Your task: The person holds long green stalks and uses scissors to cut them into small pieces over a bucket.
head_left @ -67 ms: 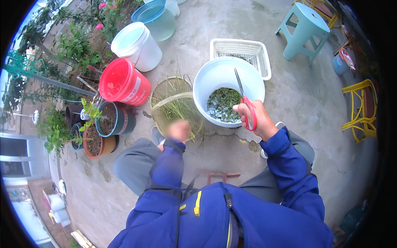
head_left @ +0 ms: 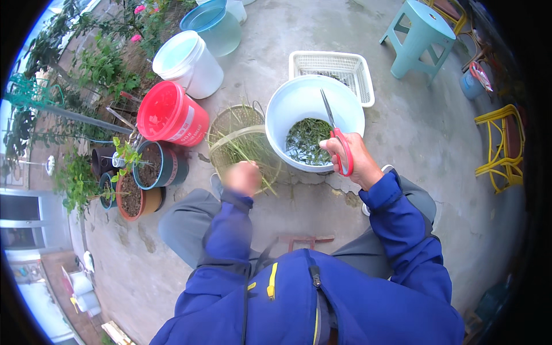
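Note:
My right hand (head_left: 357, 160) grips a pair of scissors (head_left: 343, 148) by the red handles, its blades closed together and pointing away over the near right rim of a white bucket (head_left: 353, 100). Cut green grass or leaves (head_left: 309, 141) lie at the bottom of this bucket. My left hand (head_left: 244, 177) is at the near edge of a woven basket (head_left: 221, 119) with an arched handle. Long green grass stalks (head_left: 244, 148) fill the basket beside its fingers. Blur smears that hand, so whether it holds stalks cannot be made out.
Behind the bucket lies a white slotted basket (head_left: 363, 80). To the left stand a red bucket (head_left: 172, 115), a white bucket (head_left: 195, 66), a bluish tub (head_left: 221, 31) and potted plants (head_left: 138, 192). A light-blue stool (head_left: 422, 37) and yellow-framed chairs (head_left: 500, 144) are at right.
Both hands stay at nearly the same places. The left hand has shifted slightly to the left. The scissors remain in my right hand, and the whole view has moved a little.

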`<state>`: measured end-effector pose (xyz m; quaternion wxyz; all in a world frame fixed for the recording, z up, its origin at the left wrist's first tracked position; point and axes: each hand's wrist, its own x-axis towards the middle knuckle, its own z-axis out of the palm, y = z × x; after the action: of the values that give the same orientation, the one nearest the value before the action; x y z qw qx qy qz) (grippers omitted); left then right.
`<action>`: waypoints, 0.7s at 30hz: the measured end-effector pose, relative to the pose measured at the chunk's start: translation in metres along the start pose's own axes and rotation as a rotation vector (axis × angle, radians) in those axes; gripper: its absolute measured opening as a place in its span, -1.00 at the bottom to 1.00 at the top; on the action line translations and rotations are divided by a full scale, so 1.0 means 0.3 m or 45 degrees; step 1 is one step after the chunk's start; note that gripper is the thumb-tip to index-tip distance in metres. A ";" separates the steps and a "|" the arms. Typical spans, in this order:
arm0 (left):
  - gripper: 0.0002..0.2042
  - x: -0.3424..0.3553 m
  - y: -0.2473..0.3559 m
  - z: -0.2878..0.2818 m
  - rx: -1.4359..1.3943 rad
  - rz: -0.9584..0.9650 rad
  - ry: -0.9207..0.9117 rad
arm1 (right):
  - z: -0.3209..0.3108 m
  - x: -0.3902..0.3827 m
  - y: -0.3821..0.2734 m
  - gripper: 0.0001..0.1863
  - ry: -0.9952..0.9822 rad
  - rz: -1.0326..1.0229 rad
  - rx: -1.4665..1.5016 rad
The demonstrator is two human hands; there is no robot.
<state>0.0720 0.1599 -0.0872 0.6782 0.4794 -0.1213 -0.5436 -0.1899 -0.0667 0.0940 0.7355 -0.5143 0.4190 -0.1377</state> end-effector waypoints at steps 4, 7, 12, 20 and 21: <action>-0.93 -0.044 0.125 0.166 0.027 0.177 0.254 | -0.028 -0.013 0.019 -0.72 -0.043 -0.054 0.067; -0.94 -0.106 0.287 0.332 0.088 0.282 0.345 | -0.029 -0.034 0.000 -0.75 -0.050 -0.003 0.080; -0.96 -0.067 0.336 0.347 0.649 0.364 0.395 | -0.054 -0.048 0.010 -0.78 -0.049 -0.030 0.141; -0.60 0.093 0.169 0.060 2.094 0.454 0.772 | -0.085 -0.076 -0.012 -0.75 -0.001 -0.051 0.184; -0.59 0.079 0.143 0.098 2.069 0.556 0.902 | -0.097 -0.087 -0.019 -0.76 0.020 -0.036 0.161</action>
<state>0.0875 0.1223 -0.0473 0.2174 0.9147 -0.3396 0.0286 -0.2266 -0.0713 0.1080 0.7611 -0.4717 0.4078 -0.1783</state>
